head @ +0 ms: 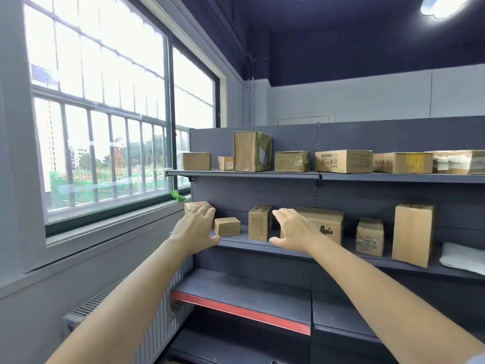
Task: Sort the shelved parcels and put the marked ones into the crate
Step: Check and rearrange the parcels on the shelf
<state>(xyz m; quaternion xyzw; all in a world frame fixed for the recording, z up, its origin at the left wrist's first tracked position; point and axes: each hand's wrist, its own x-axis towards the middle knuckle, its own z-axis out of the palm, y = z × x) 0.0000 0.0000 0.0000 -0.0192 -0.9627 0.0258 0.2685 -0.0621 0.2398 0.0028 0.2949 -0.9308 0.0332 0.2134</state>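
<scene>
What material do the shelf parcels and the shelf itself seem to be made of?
Parcels: brown cardboard, matte, with clear glossy tape on some; folded edges show. Shelf: probably painted metal, smooth grey, with slotted uprights.

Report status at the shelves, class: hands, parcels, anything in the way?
Left hand open against the end box on the middle shelf. Right hand open, reaching between two boxes, holding nothing. Crate not in view. Nothing blocking.
</scene>
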